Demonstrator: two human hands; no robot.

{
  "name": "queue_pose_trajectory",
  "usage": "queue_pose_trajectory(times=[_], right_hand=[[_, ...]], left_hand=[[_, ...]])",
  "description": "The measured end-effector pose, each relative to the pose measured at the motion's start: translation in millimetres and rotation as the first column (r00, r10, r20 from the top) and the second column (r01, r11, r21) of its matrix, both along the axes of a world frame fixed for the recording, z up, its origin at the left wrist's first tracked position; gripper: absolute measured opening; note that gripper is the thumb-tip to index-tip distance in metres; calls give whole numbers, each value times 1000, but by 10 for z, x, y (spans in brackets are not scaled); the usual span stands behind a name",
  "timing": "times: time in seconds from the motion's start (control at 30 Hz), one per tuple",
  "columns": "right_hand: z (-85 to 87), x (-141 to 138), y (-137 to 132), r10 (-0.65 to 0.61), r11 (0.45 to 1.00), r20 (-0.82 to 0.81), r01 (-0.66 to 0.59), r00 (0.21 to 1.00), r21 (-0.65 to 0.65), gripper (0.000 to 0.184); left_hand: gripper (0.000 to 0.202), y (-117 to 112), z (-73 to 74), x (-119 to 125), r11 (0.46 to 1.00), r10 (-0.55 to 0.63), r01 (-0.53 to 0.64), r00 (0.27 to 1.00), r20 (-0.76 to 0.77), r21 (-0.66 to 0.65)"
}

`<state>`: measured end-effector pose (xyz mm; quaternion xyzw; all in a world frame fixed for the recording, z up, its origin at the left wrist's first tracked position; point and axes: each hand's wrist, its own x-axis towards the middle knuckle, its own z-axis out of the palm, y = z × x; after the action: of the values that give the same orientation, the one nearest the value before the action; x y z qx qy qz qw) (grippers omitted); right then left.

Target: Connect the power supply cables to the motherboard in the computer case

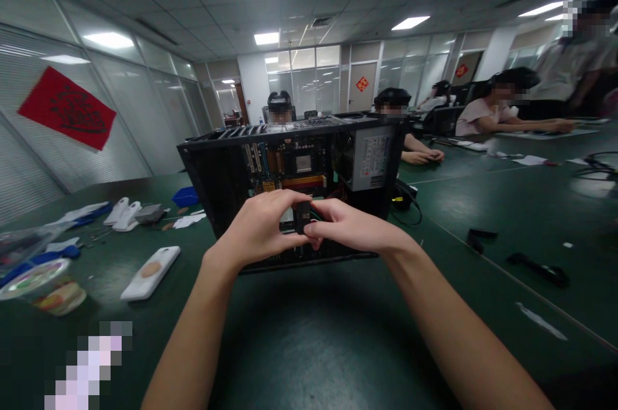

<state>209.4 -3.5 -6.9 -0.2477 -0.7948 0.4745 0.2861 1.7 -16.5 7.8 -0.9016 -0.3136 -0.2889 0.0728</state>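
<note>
Both of my hands meet in front of an open computer case (196, 168), which lies on its side-less face toward me on the table. Pinched between them is a small black block-shaped part (304, 214), its exact kind unclear. My left hand (261, 223) grips it with the thumb below and fingers above. Thumb and index finger of my right hand (345, 224) close on its right edge, where thin coloured wires show. Inside the case a motherboard (313, 168) and a silver power supply (371, 159) are visible. My hands hide the lower middle of the case.
A white phone (151, 273) and a plastic cup (53, 288) are at the left, near a blue tray (186, 196). Black brackets (538, 270) and a paper strip (541, 321) lie at the right. Several people sit or stand beyond; dark cables (410, 204) trail beside the case.
</note>
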Motion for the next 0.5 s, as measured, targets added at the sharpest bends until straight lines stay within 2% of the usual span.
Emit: queue_pose_trajectory(times=[0.17, 0.5], right_hand=[[-12, -12, 8, 19, 999, -59, -21, 998, -44, 9], [-22, -53, 32, -40, 995, -166, 25, 985, -92, 15]], left_hand=[[48, -8, 8, -7, 1000, -4, 4, 1000, 5, -9], [59, 42, -7, -56, 998, 26, -25, 999, -20, 57]])
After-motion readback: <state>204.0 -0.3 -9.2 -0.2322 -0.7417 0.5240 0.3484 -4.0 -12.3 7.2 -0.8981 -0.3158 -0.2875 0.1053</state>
